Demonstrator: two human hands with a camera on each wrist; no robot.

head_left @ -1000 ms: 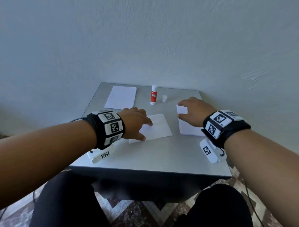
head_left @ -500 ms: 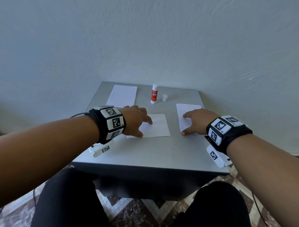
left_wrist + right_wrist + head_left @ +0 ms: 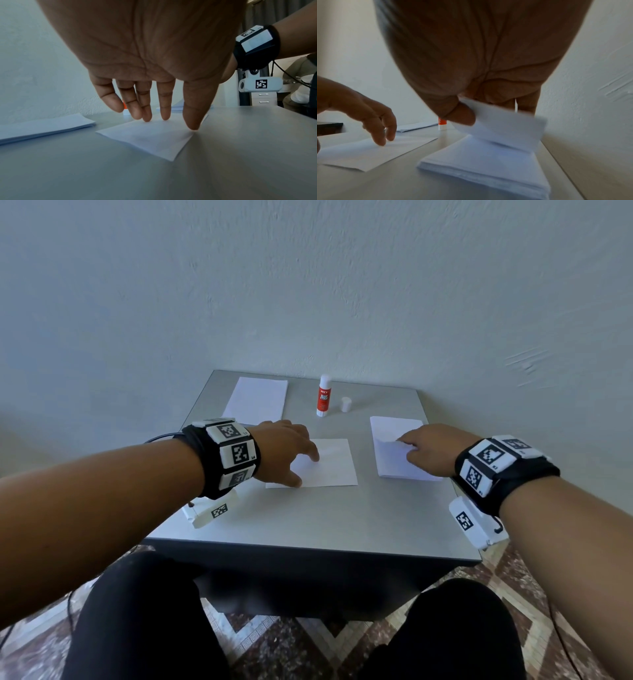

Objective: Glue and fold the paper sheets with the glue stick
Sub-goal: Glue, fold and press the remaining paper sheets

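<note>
Both my hands on paper at the grey table (image 3: pixel 308 518).

Head: my left hand (image 3: pixel 284 448) presses the middle sheet (image 3: pixel 330 465); glue stick (image 3: pixel 323 395) stands upright behind.
Left wrist: straight fingers (image 3: pixel 164 105) rest on that sheet.
Right wrist: my right hand (image 3: pixel 471 67) pinches the top sheet (image 3: pixel 501 121) above the stack (image 3: pixel 484 163).

Bare forearms, no sleeves. Left wrist band (image 3: pixel 226 457) — black fabric strap, white square tiles with black fiducial patterns, small printed numbers at tile corners. Right wrist band (image 3: pixel 496 467) same build. White camera module under left wrist (image 3: pixel 212 511) with own black-and-white tag; matching white module under right wrist (image 3: pixel 472 523), tagged too — round lens at one end in left wrist view. Thin black cables trail from both bands. Black trousers (image 3: pixel 137 621) on both legs.
</note>
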